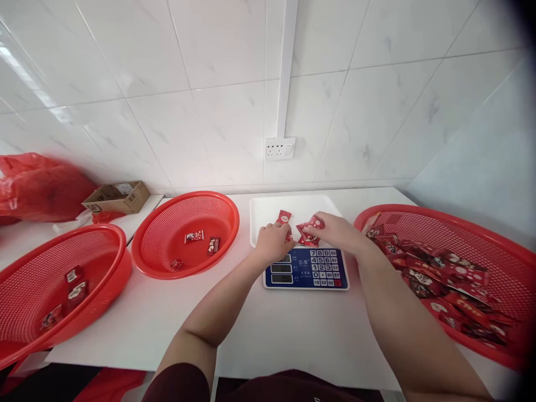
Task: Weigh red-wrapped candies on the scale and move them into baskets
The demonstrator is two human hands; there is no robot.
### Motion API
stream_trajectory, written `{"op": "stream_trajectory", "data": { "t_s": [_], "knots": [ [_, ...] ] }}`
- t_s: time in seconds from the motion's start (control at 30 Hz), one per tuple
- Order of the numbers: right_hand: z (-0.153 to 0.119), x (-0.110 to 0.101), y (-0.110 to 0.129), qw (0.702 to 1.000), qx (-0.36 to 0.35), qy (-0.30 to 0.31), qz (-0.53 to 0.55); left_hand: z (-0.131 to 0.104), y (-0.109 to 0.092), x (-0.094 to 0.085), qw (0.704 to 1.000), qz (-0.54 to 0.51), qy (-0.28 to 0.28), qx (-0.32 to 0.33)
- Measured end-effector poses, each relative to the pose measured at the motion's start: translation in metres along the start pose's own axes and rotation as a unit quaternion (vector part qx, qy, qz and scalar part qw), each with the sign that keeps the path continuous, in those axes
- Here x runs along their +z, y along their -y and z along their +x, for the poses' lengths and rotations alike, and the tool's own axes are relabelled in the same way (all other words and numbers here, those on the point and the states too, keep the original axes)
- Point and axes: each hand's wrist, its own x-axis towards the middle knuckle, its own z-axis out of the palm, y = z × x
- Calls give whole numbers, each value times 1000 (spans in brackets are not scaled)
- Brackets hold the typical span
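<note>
Both hands met over the white scale tray [268, 209]. The right hand [333, 230] pinched a cluster of red packets [309, 234] lying just left of its fingers, on the tray's front edge. The left hand [273, 241] was curled shut beside them, nearer a single packet [283, 216] standing just beyond its knuckles. Whether that hand gripped anything I couldn't tell; its fingers hid it.

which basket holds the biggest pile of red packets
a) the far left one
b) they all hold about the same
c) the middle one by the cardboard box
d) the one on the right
d: the right basket is heaped with red packets, while the middle basket and the left basket each hold only a few.
</note>
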Motion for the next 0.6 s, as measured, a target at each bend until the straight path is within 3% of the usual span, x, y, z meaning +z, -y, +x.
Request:
{"op": "stream_trajectory", "data": {
  "t_s": [0.13,0.3,0.5,0.6],
  "knots": [
    [-12,18,0,999,8,36,12,2,1,-2,1000,-27,0,-5],
    [-9,25,4,998,-23,22,46,5,6,1,996,-94,-2,-9],
    [-9,21,-2,995,7,-61,78,16,15,-9,990,-135,-30,-24],
    [-10,20,-8,986,29,-119,109,27,15,-15,992,-126,-6,1]
  ]
}}
